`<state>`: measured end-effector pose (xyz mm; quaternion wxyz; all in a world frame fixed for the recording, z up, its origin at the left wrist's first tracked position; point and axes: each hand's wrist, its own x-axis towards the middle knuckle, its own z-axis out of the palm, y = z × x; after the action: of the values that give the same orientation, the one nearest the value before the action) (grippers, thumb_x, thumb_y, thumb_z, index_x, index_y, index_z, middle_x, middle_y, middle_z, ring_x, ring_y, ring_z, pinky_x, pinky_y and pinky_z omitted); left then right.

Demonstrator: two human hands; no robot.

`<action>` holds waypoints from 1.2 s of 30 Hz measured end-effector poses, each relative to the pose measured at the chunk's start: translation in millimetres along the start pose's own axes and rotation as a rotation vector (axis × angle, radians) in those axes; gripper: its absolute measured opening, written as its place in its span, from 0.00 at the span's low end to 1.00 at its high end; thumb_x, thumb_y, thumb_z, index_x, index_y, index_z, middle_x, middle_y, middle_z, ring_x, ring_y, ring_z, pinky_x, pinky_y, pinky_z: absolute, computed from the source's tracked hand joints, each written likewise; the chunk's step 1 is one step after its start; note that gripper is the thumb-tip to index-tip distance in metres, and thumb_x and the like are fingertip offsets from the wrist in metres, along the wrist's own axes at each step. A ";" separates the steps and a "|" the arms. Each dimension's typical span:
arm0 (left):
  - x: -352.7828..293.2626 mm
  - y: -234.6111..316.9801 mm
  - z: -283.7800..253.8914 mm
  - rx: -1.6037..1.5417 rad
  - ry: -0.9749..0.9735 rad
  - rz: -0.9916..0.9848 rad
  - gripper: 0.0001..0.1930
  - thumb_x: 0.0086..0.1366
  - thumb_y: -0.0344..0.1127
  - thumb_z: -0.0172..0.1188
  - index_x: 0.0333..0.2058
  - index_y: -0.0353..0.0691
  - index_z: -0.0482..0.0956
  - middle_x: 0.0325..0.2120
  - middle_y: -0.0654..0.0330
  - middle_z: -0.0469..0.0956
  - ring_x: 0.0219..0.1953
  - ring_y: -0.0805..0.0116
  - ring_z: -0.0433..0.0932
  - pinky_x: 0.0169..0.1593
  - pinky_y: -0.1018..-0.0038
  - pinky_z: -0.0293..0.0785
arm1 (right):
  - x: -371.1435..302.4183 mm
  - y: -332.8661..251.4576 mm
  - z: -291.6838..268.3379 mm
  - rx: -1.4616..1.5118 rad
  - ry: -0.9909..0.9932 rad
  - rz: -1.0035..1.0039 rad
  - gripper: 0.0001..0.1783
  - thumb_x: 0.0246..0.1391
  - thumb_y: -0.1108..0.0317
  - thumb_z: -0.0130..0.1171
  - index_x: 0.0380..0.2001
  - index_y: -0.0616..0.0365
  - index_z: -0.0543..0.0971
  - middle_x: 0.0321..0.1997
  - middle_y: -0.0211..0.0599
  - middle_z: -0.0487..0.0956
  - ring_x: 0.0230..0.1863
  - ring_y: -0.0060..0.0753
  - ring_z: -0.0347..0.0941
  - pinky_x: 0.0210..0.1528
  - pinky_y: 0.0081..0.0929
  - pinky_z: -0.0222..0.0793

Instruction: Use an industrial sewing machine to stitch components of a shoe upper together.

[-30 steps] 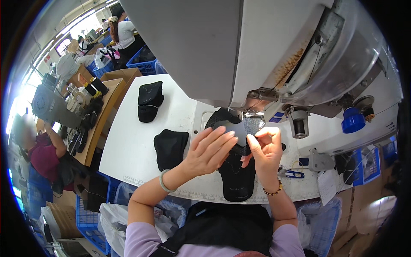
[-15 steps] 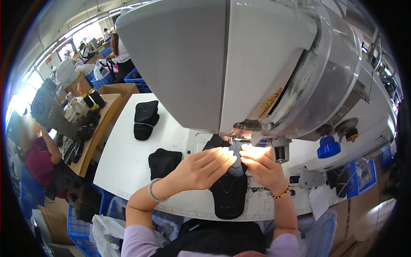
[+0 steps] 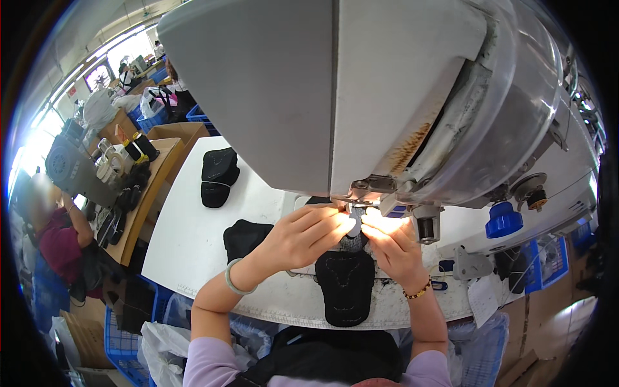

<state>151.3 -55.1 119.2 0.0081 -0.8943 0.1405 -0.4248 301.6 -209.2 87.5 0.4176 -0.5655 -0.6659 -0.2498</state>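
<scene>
Under the head of a white sewing machine (image 3: 387,84), a small grey textured fabric piece (image 3: 353,243) lies in bright light between my hands. My left hand (image 3: 303,235) pinches its left edge, fingertips close to the presser foot. On the other side, my right hand (image 3: 394,248) has its fingers pressed together at the right edge. Just in front lies a black fabric piece (image 3: 345,287) with pale stitched lines, its lower end reaching toward the table's front edge; whether it joins the grey piece, I cannot tell. Glare blurs the fingertips, and the machine head partly hides the needle.
Left on the white table (image 3: 177,251) lie a black stack tied with pale string (image 3: 219,177) and another black piece (image 3: 245,238). A blue knob (image 3: 503,220) hangs at the machine's right. Blue crates (image 3: 126,342) stand below, and a person (image 3: 64,235) sits at the far left.
The grey piece has moved a little farther under the machine head, with my fingertips following it. More of the stitched black piece shows in front of it. My view has shifted slightly.
</scene>
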 end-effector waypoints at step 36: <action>-9.9 -26.9 12.0 -0.242 0.114 -0.128 0.12 0.46 0.27 0.61 0.33 0.38 0.79 0.34 0.59 0.79 0.38 0.62 0.77 0.40 0.71 0.75 | 0.9 -27.6 23.4 -0.188 0.130 -0.020 0.16 0.41 0.74 0.67 0.37 0.54 0.79 0.40 0.29 0.74 0.41 0.32 0.70 0.45 0.30 0.65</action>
<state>161.1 -27.9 107.6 -0.1347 -0.8703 0.1336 -0.4546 268.6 -196.3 79.8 0.4026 -0.5781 -0.6167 -0.3513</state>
